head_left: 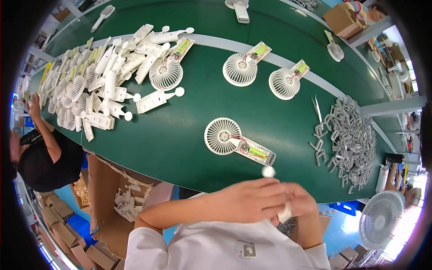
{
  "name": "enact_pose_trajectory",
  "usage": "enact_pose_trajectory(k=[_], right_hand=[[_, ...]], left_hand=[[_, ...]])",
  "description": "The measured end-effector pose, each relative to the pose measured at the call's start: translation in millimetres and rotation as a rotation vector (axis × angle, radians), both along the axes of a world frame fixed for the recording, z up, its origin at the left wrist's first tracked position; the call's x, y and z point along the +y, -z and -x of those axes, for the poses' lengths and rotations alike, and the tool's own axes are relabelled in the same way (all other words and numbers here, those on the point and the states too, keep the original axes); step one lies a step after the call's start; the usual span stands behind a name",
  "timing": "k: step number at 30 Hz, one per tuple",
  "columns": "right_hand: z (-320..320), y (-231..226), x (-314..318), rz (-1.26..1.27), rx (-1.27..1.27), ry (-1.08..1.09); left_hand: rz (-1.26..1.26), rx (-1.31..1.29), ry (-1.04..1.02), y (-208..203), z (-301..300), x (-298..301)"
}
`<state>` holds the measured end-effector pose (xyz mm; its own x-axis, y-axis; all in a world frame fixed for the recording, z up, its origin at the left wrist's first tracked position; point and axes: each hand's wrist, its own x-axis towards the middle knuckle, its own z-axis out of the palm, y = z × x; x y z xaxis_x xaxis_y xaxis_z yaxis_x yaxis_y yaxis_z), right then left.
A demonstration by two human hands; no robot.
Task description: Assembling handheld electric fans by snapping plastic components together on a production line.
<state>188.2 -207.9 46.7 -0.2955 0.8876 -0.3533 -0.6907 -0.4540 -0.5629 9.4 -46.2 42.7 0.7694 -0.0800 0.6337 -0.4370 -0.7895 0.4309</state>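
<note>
Close to my body, past the table's near edge, my left hand (254,200) and my right hand (302,203) come together around a white plastic handle cover. Its round end (268,172) sticks out above the fingers and its other end shows below them; the middle is hidden. The left fingers wrap over it; the right hand is slightly blurred, with curled fingers against it. Just beyond lies an opened handheld fan (223,136), its round grille to the left. A green battery (258,152) and red wires show in its handle, and a grey clip (270,158) sits at the handle's end.
Three more opened fans, one of them here (240,69), lie farther back. White covers (110,81) and fan bodies (74,87) are heaped at left. At right are a pile of grey clips (353,139) and tweezers (317,109). A co-worker (49,155) works at far left.
</note>
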Motion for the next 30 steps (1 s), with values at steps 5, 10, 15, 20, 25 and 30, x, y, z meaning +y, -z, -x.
enact_pose_trajectory(k=[5,10,15,20,25,30], right_hand=[[-1,-31,-15,0.096,-0.557,0.139],[-4,-6,12,-0.11,-1.006,0.567],[22,0,63,-0.02,-1.54,0.373],[22,11,75,-0.098,-1.671,0.298],[21,8,80,-0.166,-1.564,0.221],[19,9,89,0.008,-1.412,0.268]], left_hand=[[0.188,0.003,-0.557,-12,31,39],[0.131,0.122,-0.781,44,21,43],[0.189,0.091,-0.642,47,7,40],[0.283,0.092,-0.588,45,4,45],[0.312,0.049,-0.56,54,8,45],[0.337,0.056,-0.548,56,8,47]])
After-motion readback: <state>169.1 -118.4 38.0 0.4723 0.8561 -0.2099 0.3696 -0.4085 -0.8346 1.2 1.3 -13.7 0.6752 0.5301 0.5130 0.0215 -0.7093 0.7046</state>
